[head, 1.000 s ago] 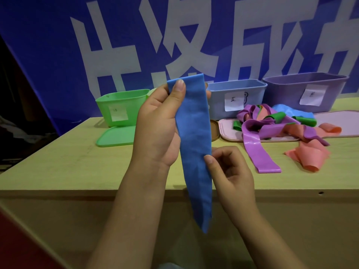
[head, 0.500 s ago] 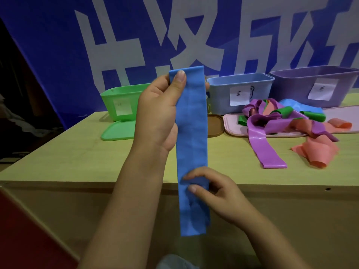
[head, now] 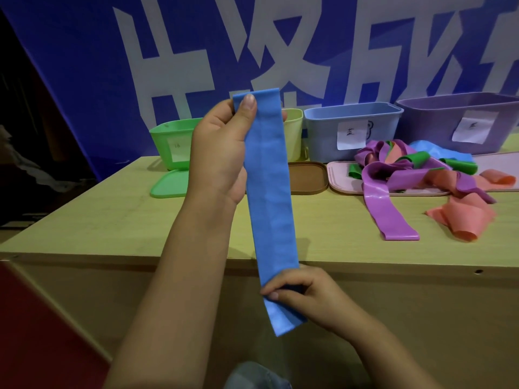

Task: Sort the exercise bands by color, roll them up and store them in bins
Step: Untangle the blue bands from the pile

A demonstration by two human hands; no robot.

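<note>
A flat blue exercise band [head: 268, 197] hangs straight down in front of the table edge. My left hand [head: 222, 153] pinches its top end between thumb and fingers. My right hand [head: 300, 293] grips the band near its bottom end, fingers curled round it. At the back of the table stand a green bin [head: 168, 144], a yellow bin [head: 293, 133], a blue bin [head: 323, 133] and a purple bin [head: 438, 122], three of them with paper labels. A tangle of purple [head: 384, 217], green [head: 460, 165], salmon [head: 460, 220] and blue bands lies at the right.
A green lid [head: 168, 186] lies in front of the green bin, a brown lid [head: 307, 181] and a pink lid [head: 341, 178] further right. The wooden table [head: 112, 220] stands against a blue banner with white characters. A red surface shows at the lower left.
My right hand has slid down the blue band from its middle to near its bottom end, pulling it straight. My left hand has kept its hold on the top.
</note>
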